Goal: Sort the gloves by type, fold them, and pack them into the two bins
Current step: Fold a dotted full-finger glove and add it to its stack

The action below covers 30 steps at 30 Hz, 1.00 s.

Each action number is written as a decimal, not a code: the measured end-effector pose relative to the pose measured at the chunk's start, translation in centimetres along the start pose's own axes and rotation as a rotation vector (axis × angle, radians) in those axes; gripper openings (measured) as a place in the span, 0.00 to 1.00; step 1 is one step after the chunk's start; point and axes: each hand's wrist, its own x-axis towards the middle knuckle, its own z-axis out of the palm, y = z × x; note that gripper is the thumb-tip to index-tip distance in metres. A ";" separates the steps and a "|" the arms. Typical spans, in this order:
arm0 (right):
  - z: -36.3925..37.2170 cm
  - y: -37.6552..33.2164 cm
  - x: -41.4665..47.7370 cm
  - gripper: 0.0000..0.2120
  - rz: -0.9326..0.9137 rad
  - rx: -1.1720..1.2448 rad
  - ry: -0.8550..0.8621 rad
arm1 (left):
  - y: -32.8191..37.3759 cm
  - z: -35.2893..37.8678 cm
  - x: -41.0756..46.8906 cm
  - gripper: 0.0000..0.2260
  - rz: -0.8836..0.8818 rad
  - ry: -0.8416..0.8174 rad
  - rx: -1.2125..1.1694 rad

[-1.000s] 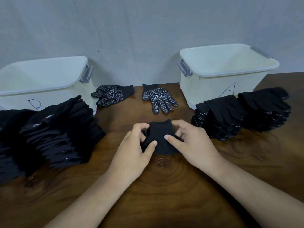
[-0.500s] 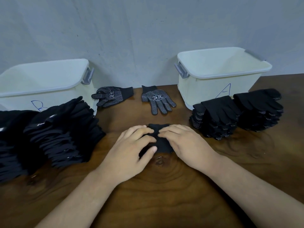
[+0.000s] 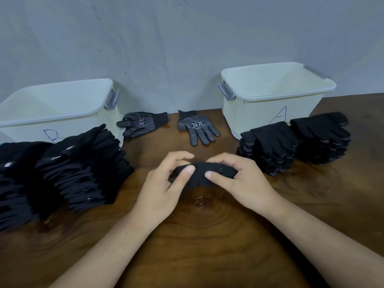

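From the head camera I see my left hand (image 3: 164, 183) and right hand (image 3: 243, 179) meeting at the middle of the wooden table (image 3: 207, 246). Both grip a folded black glove (image 3: 199, 173): the fingers curl over its top and each thumb presses its near face. The glove sits bunched between the two hands, just above or on the table; I cannot tell which.

The bin marked B (image 3: 62, 113) stands at the back left, with a big slumped pile of plain black gloves (image 3: 72, 167) in front of it. The bin marked A (image 3: 270, 100) stands at the back right, and two stacks of dotted gloves (image 3: 291, 142) lie just before it. Between the bins, near the wall, lie a loose dotted glove (image 3: 143, 123) and a second dotted glove (image 3: 197, 126), apart from each other
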 end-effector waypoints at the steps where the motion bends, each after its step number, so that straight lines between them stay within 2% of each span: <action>1: -0.3 -0.4 -0.1 0.09 0.027 0.085 0.020 | 0.4 0.0 -0.1 0.10 -0.005 -0.019 -0.063; 4: -1.2 -0.8 -0.5 0.13 0.083 0.249 0.061 | 1.3 0.1 -0.5 0.14 -0.004 -0.140 -0.160; 7: -1.9 -1.4 -1.0 0.19 0.098 0.300 0.085 | 2.0 0.5 -0.7 0.18 -0.076 -0.222 -0.239; 11: -3.2 -1.8 -2.0 0.26 0.066 0.334 0.033 | 3.2 1.5 -0.8 0.17 -0.104 -0.148 -0.298; 13: -4.0 -1.8 -2.7 0.24 0.072 0.396 0.002 | 3.9 2.0 -0.9 0.15 -0.101 -0.121 -0.322; 15: -4.9 -1.9 -3.5 0.18 0.087 0.454 -0.005 | 4.6 2.6 -1.0 0.14 -0.097 -0.111 -0.332; 18: -6.3 -2.0 -4.5 0.11 0.101 0.407 0.008 | 6.0 3.7 -0.8 0.14 -0.078 -0.124 -0.332; 24: -9.2 -2.0 -5.8 0.14 0.154 0.404 0.082 | 7.8 6.2 0.4 0.16 -0.045 -0.129 -0.295; 30: -12.1 -1.7 -4.9 0.17 0.147 0.276 0.218 | 9.1 8.8 3.3 0.20 -0.052 -0.187 -0.284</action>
